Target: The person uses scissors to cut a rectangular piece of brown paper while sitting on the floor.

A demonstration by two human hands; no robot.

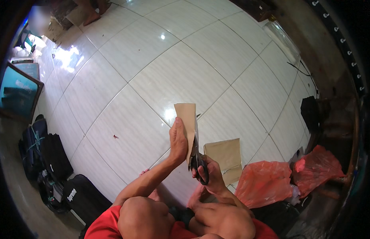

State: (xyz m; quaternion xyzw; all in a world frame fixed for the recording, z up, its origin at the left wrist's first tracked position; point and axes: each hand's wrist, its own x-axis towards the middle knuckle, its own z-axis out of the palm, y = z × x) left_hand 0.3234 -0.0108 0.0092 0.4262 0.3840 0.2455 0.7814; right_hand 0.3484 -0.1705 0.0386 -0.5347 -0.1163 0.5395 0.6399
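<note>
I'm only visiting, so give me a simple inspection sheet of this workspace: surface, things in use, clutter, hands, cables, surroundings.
Surface: pale, glossy floor tiles with a few small dark specks.
Job's things: a piece of brown card held up, black-handled scissors at its near end, and a second brown piece lying on the floor.
Clutter: reddish plastic bags at the right; dark bundles at the left.
Grippers: bare hands; the left hand holds the card, the right hand the scissors.
Cables: one thin dark cord at upper right; its ends are unclear.
Surroundings: a framed blue board at left; another person's bare foot at upper left.
</note>
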